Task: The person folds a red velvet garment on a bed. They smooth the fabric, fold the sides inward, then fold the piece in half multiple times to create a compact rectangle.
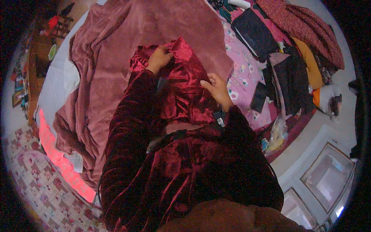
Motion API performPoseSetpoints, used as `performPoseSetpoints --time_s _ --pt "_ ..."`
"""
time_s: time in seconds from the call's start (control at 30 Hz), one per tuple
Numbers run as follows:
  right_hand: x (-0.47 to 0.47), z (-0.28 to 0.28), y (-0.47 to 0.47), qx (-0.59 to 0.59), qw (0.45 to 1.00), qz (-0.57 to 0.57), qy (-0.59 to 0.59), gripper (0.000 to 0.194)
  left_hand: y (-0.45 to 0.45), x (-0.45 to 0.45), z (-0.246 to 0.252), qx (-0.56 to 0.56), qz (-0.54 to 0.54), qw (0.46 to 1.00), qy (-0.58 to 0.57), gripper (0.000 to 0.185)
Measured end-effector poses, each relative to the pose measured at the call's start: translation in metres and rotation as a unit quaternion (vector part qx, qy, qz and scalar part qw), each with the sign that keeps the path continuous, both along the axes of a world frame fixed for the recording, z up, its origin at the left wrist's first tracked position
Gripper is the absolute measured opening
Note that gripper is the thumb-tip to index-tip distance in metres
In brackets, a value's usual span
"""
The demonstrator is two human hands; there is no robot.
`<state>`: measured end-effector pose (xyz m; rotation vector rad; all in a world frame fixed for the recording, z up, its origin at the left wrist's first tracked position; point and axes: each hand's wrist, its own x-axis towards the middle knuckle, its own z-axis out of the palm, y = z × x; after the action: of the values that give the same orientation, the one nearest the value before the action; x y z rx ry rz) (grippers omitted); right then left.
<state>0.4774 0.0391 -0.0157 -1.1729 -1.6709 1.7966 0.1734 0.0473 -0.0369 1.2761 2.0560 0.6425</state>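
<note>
A shiny deep-red velvet garment (188, 100) lies bunched before me, its far corner standing in a small peak. My left hand (160, 59) pinches a fold of it near the far end, fingers curled into the cloth. At the garment's right edge is my right hand (218, 88), thumb over the cloth's margin and fingers bent; whether it grips the edge cannot be made out. A small dark tag with a white label (219, 119) sticks out below my right wrist. Dark red velvet sleeves cover both my arms.
Under the garment spreads a dusty-pink fleece blanket (185, 20). To the right, on a pink floral sheet (240, 63), lie a black bag (255, 33), a flat dark device (258, 97), dark cloth (289, 84) and a clear plastic bag (277, 134). Patterned floor (55, 191) shows lower left.
</note>
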Motion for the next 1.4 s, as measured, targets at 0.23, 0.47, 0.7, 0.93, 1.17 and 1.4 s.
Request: performPoseSetpoints --time_s 0.23,0.47,0.7,0.93,1.17,1.4 --pt "0.002 0.006 0.003 -0.031 0.999 -0.006 0.026 0.025 -0.007 0.013 0.005 0.046 0.024 0.998 -0.026 0.035" --pt "0.004 -0.003 0.003 -0.083 0.996 -0.029 0.019 0.027 0.002 0.023 0.018 0.055 -0.014 0.997 -0.052 0.036" --pt "0.012 -0.01 0.004 -0.005 0.999 -0.026 -0.029 0.034 0.065 0.031 0.059 0.006 0.004 0.935 -0.354 0.036" --pt "0.011 -0.011 0.004 -0.028 0.999 -0.015 -0.035 0.052 0.091 0.03 0.019 -0.027 0.005 0.963 -0.269 0.021" --pt "0.009 -0.008 0.001 -0.046 0.998 -0.035 -0.038 0.034 0.092 0.022 -0.012 0.075 0.0 0.961 -0.266 0.02" --pt "0.025 0.018 -0.007 -0.007 0.992 0.019 -0.124 0.041 0.081 0.003 0.01 0.14 -0.066 0.966 -0.205 0.032"
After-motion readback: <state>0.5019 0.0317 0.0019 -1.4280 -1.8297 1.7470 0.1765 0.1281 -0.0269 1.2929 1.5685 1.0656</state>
